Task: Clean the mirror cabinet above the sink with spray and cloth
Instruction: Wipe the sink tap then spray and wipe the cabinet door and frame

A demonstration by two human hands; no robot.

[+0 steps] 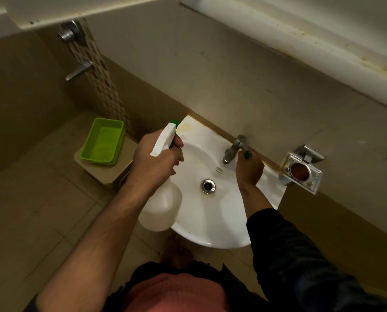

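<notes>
My left hand (156, 154) grips the neck of a white spray bottle (163, 203) with a white trigger head and a green nozzle tip, held over the left rim of the white sink (210, 230). My right hand (250, 168) rests on the sink's back rim just right of the metal tap (234, 148). Its fingers are closed around a small green object (247, 155), most of which is hidden. The stained white underside of the cabinet (300, 30) runs across the top right. No mirror face and no cloth are in view.
A green plastic tray (102, 141) sits on a low beige ledge left of the sink. Two metal wall valves (72, 33) are mounted at the upper left. A metal holder (301, 171) is fixed to the wall right of the sink. The floor is beige tile.
</notes>
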